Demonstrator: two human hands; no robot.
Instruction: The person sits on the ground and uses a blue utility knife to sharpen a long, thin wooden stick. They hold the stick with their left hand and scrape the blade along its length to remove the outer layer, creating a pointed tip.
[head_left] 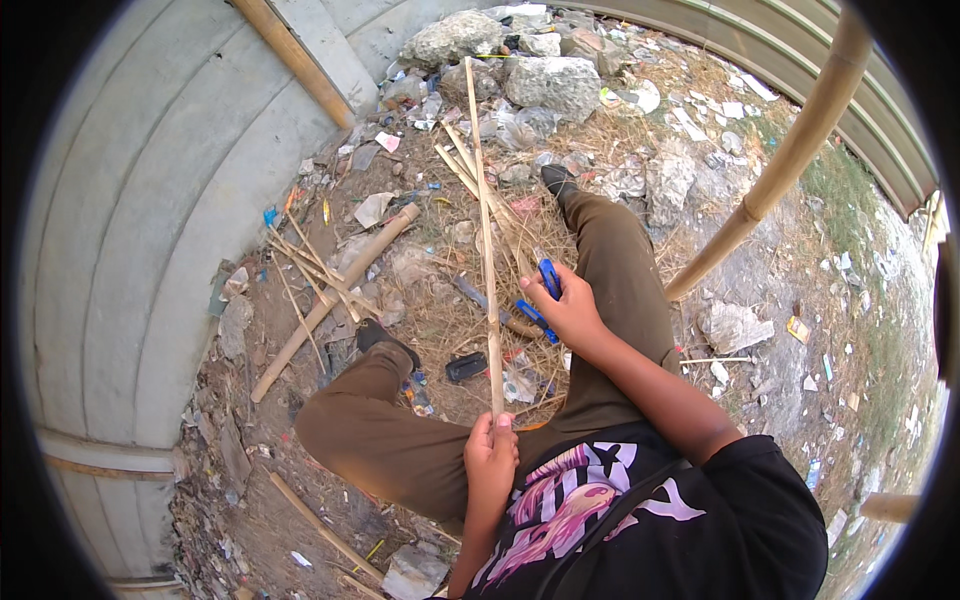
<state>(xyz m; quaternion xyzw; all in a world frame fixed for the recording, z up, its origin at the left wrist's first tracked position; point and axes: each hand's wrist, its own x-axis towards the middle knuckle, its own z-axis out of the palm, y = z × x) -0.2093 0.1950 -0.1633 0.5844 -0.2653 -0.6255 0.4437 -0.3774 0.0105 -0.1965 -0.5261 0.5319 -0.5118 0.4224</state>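
Observation:
My left hand (pixel 491 452) is closed round the near end of a long, split bamboo strip (pixel 484 215), which points away from me over the ground between my legs. My right hand (pixel 568 310), to the right of the strip, grips a blue utility knife (pixel 549 279); its blade is hard to make out. Just left of that hand shows another blue tool (pixel 538 321), apparently lower down. Near the strip a curved, dark-handled tool (pixel 470 292) lies on the dirt, partly hidden behind it. Closer to my left hand is a small black object (pixel 466 367).
Left of me, a thick bamboo pole (pixel 335 300) lies under several thin bamboo strips (pixel 312 262). More split bamboo (pixel 458 172) rests ahead. A leaning bamboo post (pixel 770 190) stands right. Rocks (pixel 555 87) and litter lie before the grey wall (pixel 190 190).

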